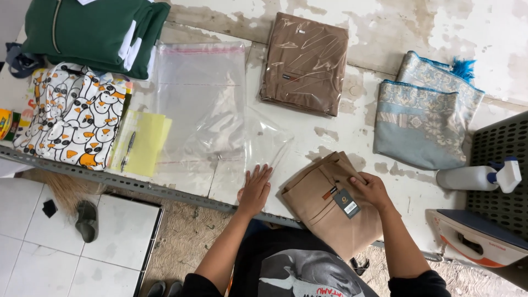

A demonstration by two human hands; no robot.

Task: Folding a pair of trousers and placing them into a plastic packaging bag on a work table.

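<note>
Nearest the camera, a person's left hand [254,190] is lying flat and open, pressing down a clear plastic bag [220,124] on the worn white table [385,33]. To the right, the right hand [373,190] is grasping a folded tan garment [322,201] at the table's near edge. Bagging seems underway; sliding it in likely calls for lifting the bag's mouth

Glossy clear plastic bag [220,115] – matt tan cloth garment [324,206] – rough, patchy worn tabletop [385,33].
</note>
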